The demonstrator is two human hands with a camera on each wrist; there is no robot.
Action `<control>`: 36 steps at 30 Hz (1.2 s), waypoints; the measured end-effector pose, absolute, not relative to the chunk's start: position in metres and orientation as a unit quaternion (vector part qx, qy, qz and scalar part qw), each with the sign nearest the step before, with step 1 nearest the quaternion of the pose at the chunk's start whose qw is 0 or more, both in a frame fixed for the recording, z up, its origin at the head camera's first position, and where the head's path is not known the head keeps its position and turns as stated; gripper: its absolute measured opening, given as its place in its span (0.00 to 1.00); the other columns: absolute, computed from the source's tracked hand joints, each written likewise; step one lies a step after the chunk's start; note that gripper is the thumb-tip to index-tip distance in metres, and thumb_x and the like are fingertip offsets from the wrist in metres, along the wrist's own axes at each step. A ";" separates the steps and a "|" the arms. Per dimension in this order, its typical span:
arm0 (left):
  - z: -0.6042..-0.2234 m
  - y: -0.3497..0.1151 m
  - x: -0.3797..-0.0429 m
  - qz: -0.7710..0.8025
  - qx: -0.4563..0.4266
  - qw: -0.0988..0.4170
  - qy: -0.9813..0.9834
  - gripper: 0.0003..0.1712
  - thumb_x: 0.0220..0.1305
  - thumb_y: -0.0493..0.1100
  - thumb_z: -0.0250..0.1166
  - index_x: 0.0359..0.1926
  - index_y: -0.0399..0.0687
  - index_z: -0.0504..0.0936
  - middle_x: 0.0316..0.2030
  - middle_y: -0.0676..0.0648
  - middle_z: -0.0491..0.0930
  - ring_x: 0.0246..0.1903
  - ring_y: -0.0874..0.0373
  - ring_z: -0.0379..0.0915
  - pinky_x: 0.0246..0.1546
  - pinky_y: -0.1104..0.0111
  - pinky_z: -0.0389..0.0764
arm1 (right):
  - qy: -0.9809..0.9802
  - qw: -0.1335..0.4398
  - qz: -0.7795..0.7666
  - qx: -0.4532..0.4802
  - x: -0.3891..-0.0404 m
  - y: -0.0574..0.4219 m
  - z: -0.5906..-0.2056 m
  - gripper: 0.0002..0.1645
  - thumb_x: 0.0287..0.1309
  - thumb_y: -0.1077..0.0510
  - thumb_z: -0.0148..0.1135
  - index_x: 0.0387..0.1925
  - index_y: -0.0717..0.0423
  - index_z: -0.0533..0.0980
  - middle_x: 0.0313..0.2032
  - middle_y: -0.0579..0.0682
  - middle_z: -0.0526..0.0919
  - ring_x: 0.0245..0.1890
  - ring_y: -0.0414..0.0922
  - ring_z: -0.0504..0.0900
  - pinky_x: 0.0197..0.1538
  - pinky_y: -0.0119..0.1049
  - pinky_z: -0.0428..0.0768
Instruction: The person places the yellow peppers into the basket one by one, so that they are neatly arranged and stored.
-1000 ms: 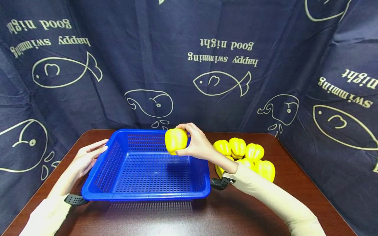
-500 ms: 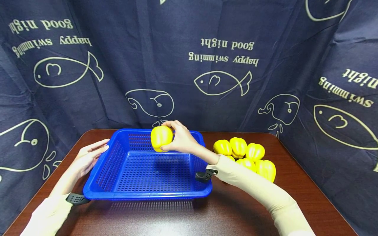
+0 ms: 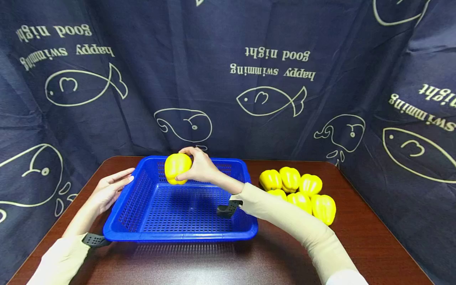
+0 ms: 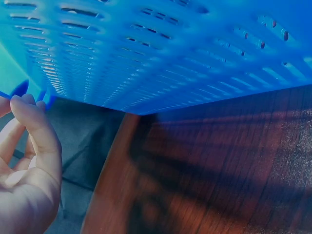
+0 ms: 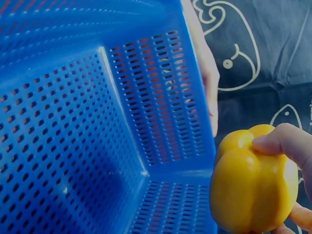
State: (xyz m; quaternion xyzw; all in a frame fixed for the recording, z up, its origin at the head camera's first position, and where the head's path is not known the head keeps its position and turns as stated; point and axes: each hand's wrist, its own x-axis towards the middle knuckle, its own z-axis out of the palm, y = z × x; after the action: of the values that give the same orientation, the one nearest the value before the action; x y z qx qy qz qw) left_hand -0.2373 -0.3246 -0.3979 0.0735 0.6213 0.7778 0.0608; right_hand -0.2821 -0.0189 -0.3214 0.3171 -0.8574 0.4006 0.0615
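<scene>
In the head view, my right hand [image 3: 199,165] grips a yellow bell pepper [image 3: 177,168] between thumb and fingers. The pepper is up over the back left part of a blue plastic basket [image 3: 179,236]. Seen from the right wrist, the thumb lies on top of the pepper [image 5: 253,185] and some fingers curl underneath. My left hand [image 3: 108,189] touches the outer left rim of the basket with its fingertips, the fingers fairly straight. The left wrist view has the left hand [image 4: 31,161] beside the basket's slotted wall [image 4: 122,63].
Several yellow bell peppers [image 3: 300,201] lie grouped on the brown table [image 3: 356,237], right of the basket. A dark blue curtain [image 3: 228,130] with fish drawings stands behind the table and along its sides. A black wrist mount [image 3: 228,209] hangs over the basket from the right sleeve.
My right hand has carried the pepper leftward across the basket, from its right back part to its left back part. The left hand keeps its place at the rim.
</scene>
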 end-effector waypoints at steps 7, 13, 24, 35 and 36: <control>-0.398 -0.324 -0.237 0.777 0.073 0.056 0.623 0.19 0.70 0.34 0.55 0.48 0.64 0.83 0.40 0.60 0.85 0.36 0.65 0.83 0.35 0.72 0.84 | -0.869 0.046 0.394 0.297 -0.285 -0.040 -0.332 0.40 0.30 0.56 0.80 0.52 0.54 0.76 0.47 0.51 0.80 0.47 0.44 0.75 0.41 0.26 0.70; -0.399 -0.322 -0.236 0.774 0.067 0.048 0.628 0.18 0.69 0.34 0.56 0.48 0.63 0.83 0.40 0.60 0.84 0.36 0.65 0.83 0.35 0.72 0.84 | -0.886 0.044 0.363 0.286 -0.286 -0.054 -0.344 0.41 0.28 0.54 0.81 0.52 0.52 0.76 0.46 0.50 0.79 0.44 0.42 0.75 0.38 0.23 0.69; -0.400 -0.319 -0.236 0.768 0.059 0.041 0.637 0.17 0.69 0.35 0.57 0.50 0.62 0.82 0.39 0.60 0.84 0.36 0.65 0.83 0.35 0.72 0.84 | -0.905 0.041 0.332 0.264 -0.289 -0.078 -0.366 0.40 0.26 0.52 0.83 0.49 0.49 0.77 0.42 0.49 0.79 0.41 0.41 0.75 0.35 0.23 0.68; -0.399 -0.322 -0.236 0.764 0.051 0.038 0.642 0.17 0.69 0.36 0.58 0.49 0.63 0.82 0.39 0.61 0.84 0.35 0.64 0.83 0.36 0.72 0.84 | -0.919 0.045 0.292 0.260 -0.287 -0.092 -0.384 0.41 0.26 0.50 0.83 0.49 0.48 0.76 0.42 0.47 0.78 0.43 0.42 0.75 0.40 0.24 0.70; -0.399 -0.322 -0.236 0.764 0.052 0.037 0.642 0.17 0.69 0.36 0.58 0.49 0.63 0.82 0.39 0.61 0.84 0.35 0.64 0.83 0.36 0.72 0.84 | -0.920 0.045 0.289 0.262 -0.288 -0.093 -0.385 0.40 0.27 0.50 0.83 0.49 0.48 0.76 0.43 0.47 0.78 0.43 0.42 0.76 0.40 0.24 0.70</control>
State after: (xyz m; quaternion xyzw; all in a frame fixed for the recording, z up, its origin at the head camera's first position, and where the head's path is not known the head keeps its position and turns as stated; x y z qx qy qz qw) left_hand -0.2359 -0.3224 -0.3987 0.0519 0.6418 0.7642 0.0374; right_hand -0.2875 -0.0931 -0.3851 0.2616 -0.9197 0.2893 0.0451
